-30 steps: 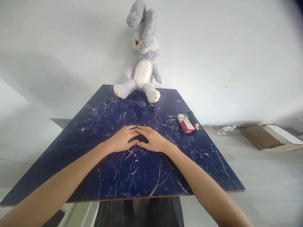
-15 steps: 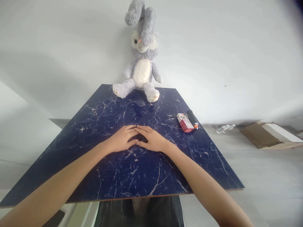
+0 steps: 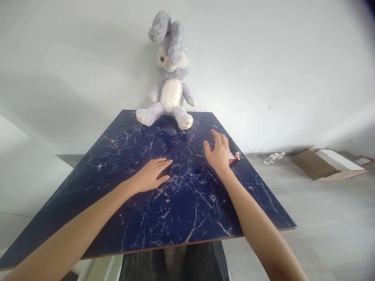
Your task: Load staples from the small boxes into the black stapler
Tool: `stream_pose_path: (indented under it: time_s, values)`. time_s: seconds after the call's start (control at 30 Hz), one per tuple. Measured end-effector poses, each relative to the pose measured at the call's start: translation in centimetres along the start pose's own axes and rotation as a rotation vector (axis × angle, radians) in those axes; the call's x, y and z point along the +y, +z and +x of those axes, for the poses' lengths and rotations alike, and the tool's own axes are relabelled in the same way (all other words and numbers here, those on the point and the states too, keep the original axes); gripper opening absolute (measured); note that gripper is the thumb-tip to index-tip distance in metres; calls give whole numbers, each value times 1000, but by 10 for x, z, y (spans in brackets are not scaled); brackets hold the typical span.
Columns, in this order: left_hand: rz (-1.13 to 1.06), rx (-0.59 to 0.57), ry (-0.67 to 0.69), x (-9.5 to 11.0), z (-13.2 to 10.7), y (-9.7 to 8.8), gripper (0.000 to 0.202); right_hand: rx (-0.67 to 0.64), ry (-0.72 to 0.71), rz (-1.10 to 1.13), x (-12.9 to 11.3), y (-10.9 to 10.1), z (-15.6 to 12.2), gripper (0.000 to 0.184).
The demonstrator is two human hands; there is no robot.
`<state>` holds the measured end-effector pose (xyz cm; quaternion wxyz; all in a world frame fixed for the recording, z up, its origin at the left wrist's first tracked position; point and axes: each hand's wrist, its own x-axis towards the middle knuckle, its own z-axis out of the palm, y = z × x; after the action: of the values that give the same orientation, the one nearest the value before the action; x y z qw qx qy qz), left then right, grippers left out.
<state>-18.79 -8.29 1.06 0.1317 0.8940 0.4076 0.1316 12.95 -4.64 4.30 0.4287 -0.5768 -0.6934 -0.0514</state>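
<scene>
My left hand [image 3: 151, 174] lies flat on the dark blue marbled tabletop [image 3: 164, 218], fingers stretched to the right, with nothing in it. My right hand [image 3: 218, 151] is over the right part of the table, fingers and thumb apart. It hides most of a red and white box [image 3: 231, 157]; only a red corner shows beside the palm. I cannot tell whether the hand touches the box. Just right of it, the orange-capped end [image 3: 237, 156] of a dark cylindrical item peeks out, the rest largely covered.
A grey plush rabbit [image 3: 171, 95] sits at the table's far edge against the white wall. On the floor to the right lie a clear plastic bottle [image 3: 274, 157] and an open cardboard box [image 3: 315, 166].
My right hand has left my left hand and moved right and forward, over the red and white box. The left hand stays in place. The view has shifted slightly.
</scene>
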Motion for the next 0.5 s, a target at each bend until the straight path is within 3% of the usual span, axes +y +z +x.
stream_pose_path:
  time_s: [0.13, 0.2, 0.27, 0.3, 0.37, 0.5]
  values:
    - [-7, -19, -20, 2, 0, -3, 68, 159, 327, -283, 39, -9, 8, 60]
    - [-10, -32, -28, 2, -1, -3, 70, 157, 463, -369, 55, -17, 11, 64]
    - [-12, -39, -22, 2, -1, -4, 71, -13, 609, -399, 70, -26, 14, 66]
    - [-13, -38, -16, 2, -1, -4, 71, -185, 670, -380, 76, -31, 16, 66]
    - [-18, -23, -4, 2, -2, -4, 71, -366, 696, -339, 87, -38, 20, 62]
    - [-37, 2, -1, 4, -4, -3, 67, -493, 649, -298, 88, -40, 25, 53]
